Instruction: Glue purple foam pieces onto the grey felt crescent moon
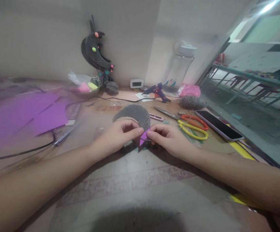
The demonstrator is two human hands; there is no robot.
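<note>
A crescent (136, 112) wound in grey yarn is held up above the table, its lower tip bare purple. My left hand (124, 133) grips it from the left, thumb pressed near where the grey winding ends. At the purple tip, my right hand (162, 135) pinches thumb against fingers, and a thin strand, apparently grey yarn, runs by the fingertips. Whether the right fingers grip the strand, the tip or both is hard to make out. Behind the right hand lie a pink cutter (156, 117) and scissors (193, 125) with orange and yellow handles.
A phone (219, 125), a grey yarn ball (192, 102), a glue gun (157, 91) and a clear bottle (180, 67) stand or lie to the right. Purple sheets (50, 112), a pen (63, 137) and a black cable occupy the left. A dark decorated crescent (89, 53) hangs on the wall.
</note>
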